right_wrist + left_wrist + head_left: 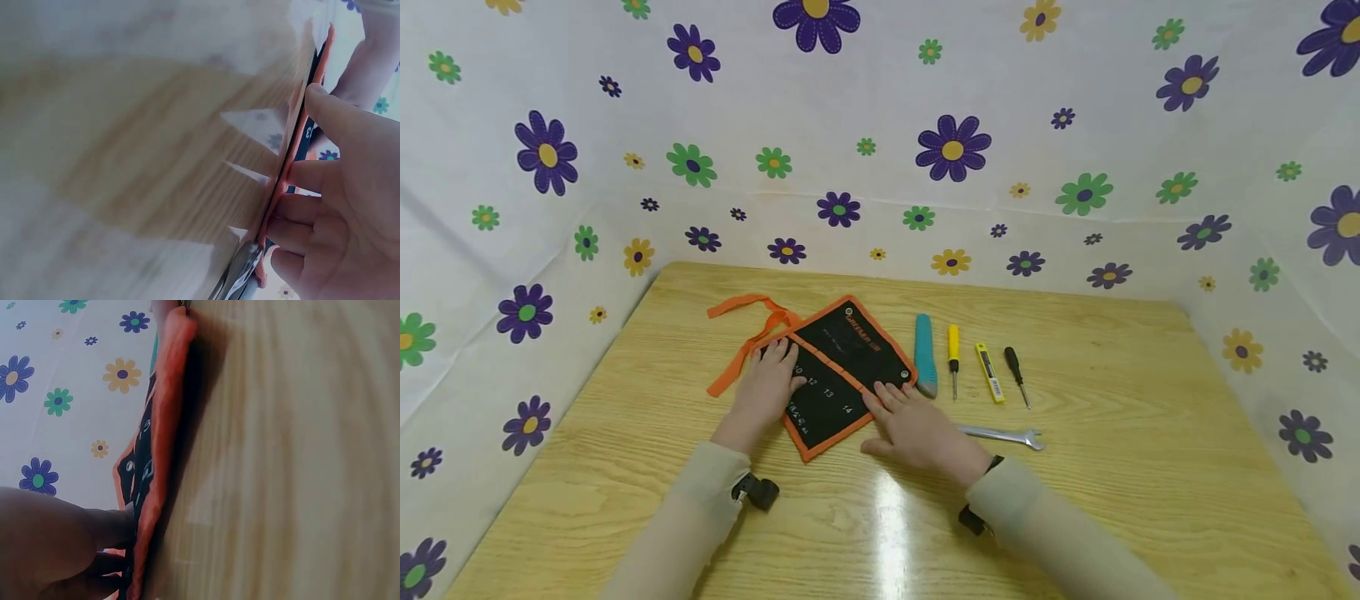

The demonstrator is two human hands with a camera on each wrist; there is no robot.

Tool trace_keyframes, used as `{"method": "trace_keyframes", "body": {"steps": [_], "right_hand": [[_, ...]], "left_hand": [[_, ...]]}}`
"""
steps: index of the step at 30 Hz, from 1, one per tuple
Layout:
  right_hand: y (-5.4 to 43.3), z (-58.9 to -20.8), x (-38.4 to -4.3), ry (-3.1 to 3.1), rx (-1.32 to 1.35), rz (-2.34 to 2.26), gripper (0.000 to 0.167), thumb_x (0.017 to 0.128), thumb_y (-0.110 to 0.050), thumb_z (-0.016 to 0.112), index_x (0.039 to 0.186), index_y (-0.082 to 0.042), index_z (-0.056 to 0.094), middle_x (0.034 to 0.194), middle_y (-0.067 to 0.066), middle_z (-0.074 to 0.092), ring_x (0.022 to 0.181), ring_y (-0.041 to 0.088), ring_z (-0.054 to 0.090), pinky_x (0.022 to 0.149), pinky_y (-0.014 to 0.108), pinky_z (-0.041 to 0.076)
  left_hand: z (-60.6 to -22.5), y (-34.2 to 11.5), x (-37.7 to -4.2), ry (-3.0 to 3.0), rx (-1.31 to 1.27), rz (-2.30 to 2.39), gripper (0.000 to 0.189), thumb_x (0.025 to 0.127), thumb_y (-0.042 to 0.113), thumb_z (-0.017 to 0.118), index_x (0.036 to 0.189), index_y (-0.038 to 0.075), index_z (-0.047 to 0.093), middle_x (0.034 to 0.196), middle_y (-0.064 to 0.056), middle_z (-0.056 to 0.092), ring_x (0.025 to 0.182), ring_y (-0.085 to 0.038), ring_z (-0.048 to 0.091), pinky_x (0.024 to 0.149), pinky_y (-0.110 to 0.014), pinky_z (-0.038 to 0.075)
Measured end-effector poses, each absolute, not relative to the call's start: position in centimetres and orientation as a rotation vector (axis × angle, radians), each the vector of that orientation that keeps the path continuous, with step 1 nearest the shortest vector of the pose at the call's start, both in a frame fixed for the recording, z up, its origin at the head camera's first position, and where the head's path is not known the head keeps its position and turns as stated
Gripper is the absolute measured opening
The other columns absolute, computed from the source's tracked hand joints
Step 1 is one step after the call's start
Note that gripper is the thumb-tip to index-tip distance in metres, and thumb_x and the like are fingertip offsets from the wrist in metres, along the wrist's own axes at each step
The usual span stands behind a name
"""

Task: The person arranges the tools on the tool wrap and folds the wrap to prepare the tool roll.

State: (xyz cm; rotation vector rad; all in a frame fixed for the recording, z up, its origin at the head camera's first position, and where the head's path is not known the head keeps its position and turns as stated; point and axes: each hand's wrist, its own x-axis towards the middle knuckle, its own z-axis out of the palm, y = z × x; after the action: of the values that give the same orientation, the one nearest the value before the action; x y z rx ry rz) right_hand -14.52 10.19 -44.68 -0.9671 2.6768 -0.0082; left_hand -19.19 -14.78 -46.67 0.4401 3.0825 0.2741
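A black tool roll pouch with orange edging (820, 417) lies spread at a slant on the table, printed with size numbers such as 12, 13 and 14. On its left corner rests my left hand (765, 385), fingers extended over the cloth. My right hand (916, 427) lies with straight fingers on the pouch's right edge; its thumb is spread toward the table. Seen from the left wrist, the orange border (164, 425) rises slightly off the wood. Beside my right hand is a silver wrench (1003, 435), its near end hidden by that hand.
Right of the pouch lie a teal-handled tool (925, 354), a yellow screwdriver (953, 350), a slim yellow packet (989, 372) and a black screwdriver (1015, 367). Orange tie straps (733, 371) trail off the pouch's left side. Flowered cloth (880, 175) encloses the wooden table (1150, 433).
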Motion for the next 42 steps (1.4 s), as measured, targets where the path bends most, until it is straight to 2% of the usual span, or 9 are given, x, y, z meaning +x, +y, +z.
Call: {"method": "trace_keyframes", "body": {"steps": [7,20,32,42], "right_hand": [[9.7,-44.5,-13.7,2.658,-1.022,-0.065,0.076,0.096,-0.059,0.039,0.152,-0.009,0.025,0.155,0.017,0.022,0.142,0.028,0.02,0.115,0.043,0.014],[8.9,-44.1,-12.0,2.62,-1.062,-0.126,0.074,0.096,-0.059,0.039,0.152,-0.012,0.025,0.156,0.014,0.02,0.143,0.027,0.019,0.115,0.041,0.017],[7.6,-44.5,-11.2,2.614,-1.053,-0.156,0.077,0.094,-0.061,0.041,0.153,-0.014,0.024,0.156,0.014,0.019,0.143,0.028,0.019,0.114,0.04,0.021],[6.7,-44.5,-11.1,2.652,-1.041,-0.023,0.078,0.092,-0.063,0.042,0.152,-0.016,0.026,0.154,0.013,0.024,0.141,0.026,0.025,0.111,0.037,0.028]], "left_hand": [[-46.8,-15.1,-20.0,3.094,0.455,0.2,0.058,0.097,0.031,0.056,0.144,0.0,0.04,0.149,-0.023,0.032,0.138,-0.037,0.029,0.112,-0.053,0.019],[-45.9,-15.3,-21.3,3.03,0.451,0.054,0.059,0.098,0.034,0.052,0.148,0.007,0.037,0.151,-0.021,0.029,0.14,-0.037,0.023,0.112,-0.055,0.017],[-45.0,-14.6,-22.2,3.013,0.503,-0.099,0.057,0.097,0.03,0.056,0.147,0.009,0.039,0.151,-0.017,0.032,0.14,-0.035,0.025,0.114,-0.052,0.013],[-45.0,-14.1,-22.2,3.04,0.52,-0.176,0.057,0.096,0.031,0.058,0.147,0.011,0.041,0.15,-0.015,0.034,0.14,-0.033,0.027,0.114,-0.051,0.011]]}}
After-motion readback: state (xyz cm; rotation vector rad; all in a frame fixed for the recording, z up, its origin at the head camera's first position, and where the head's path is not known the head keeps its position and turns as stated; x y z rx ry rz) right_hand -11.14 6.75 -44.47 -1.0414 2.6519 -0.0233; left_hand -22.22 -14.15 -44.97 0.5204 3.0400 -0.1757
